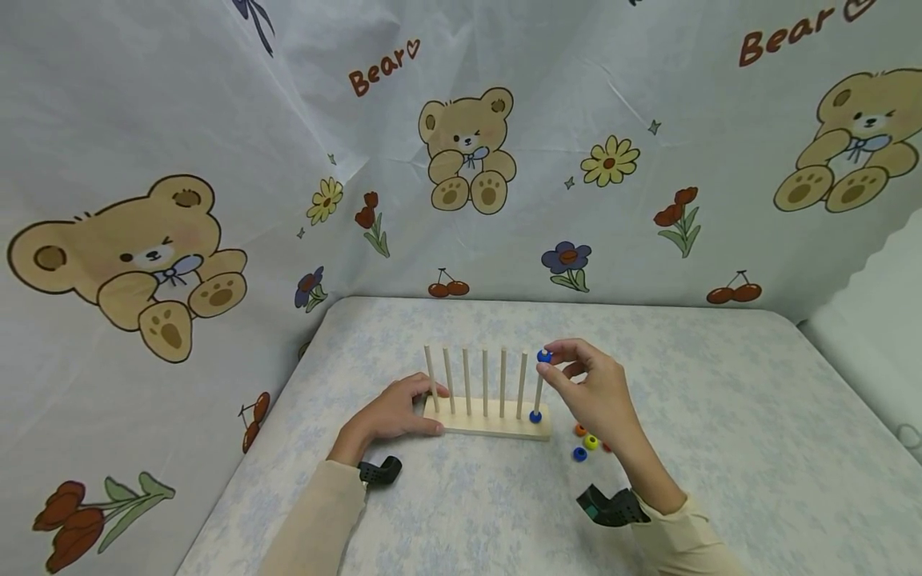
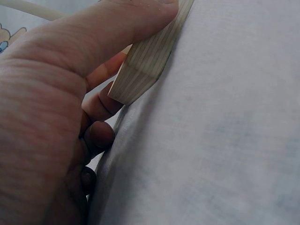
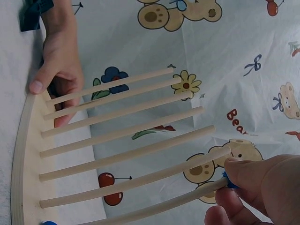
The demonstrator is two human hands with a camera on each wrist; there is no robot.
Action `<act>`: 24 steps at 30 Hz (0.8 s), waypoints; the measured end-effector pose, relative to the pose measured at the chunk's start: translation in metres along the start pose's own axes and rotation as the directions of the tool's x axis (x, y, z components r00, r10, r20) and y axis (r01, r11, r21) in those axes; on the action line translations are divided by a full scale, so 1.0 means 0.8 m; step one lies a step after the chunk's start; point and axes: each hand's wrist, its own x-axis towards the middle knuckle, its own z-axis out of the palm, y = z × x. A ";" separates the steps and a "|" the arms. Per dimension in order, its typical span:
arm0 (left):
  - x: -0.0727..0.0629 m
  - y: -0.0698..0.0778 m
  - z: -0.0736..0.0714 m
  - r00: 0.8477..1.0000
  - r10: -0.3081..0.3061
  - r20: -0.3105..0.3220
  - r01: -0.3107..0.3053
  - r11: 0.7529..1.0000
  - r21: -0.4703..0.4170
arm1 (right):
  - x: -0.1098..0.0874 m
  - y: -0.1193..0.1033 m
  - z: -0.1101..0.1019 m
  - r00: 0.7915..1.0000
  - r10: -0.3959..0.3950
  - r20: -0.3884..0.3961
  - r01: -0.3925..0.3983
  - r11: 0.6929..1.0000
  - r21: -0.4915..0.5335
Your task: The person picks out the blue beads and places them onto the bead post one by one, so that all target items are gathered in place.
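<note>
At the right end of the wooden stand (image 1: pixel 497 429), the right hand (image 1: pixel 594 390) pinches a blue bead (image 1: pixel 543 357) between thumb and fingertips, right at the top of the last peg (image 1: pixel 538 390). A second blue bead (image 1: pixel 535 417) sits at the foot of that peg, on the stand's base; the six other pegs (image 1: pixel 485 384) are bare. The step in hand looks like threading the pinched bead, though how far on it sits is hard to tell. The next move seems to call for lining its hole up with the peg, then loosening the pinch so it can slide down.

The right forearm reaches in from the stand's near right, hand raised to peg-top height. The left hand (image 1: pixel 396 410) grips the stand's left end, thumb along the front edge, wrist low over the table (image 1: pixel 468 512), probably to steady the base. Near the stand's right end lie an orange bead (image 1: pixel 580 430), a yellow bead (image 1: pixel 591 442), a third blue bead (image 1: pixel 579 454) and a red bead (image 1: pixel 607 448), partly hidden by the right arm.
</note>
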 end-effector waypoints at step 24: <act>-0.002 0.002 0.000 1.000 0.003 0.006 -0.003 1.000 0.010 | 0.001 -0.004 -0.009 1.000 0.024 -0.020 -0.025 0.999 -0.030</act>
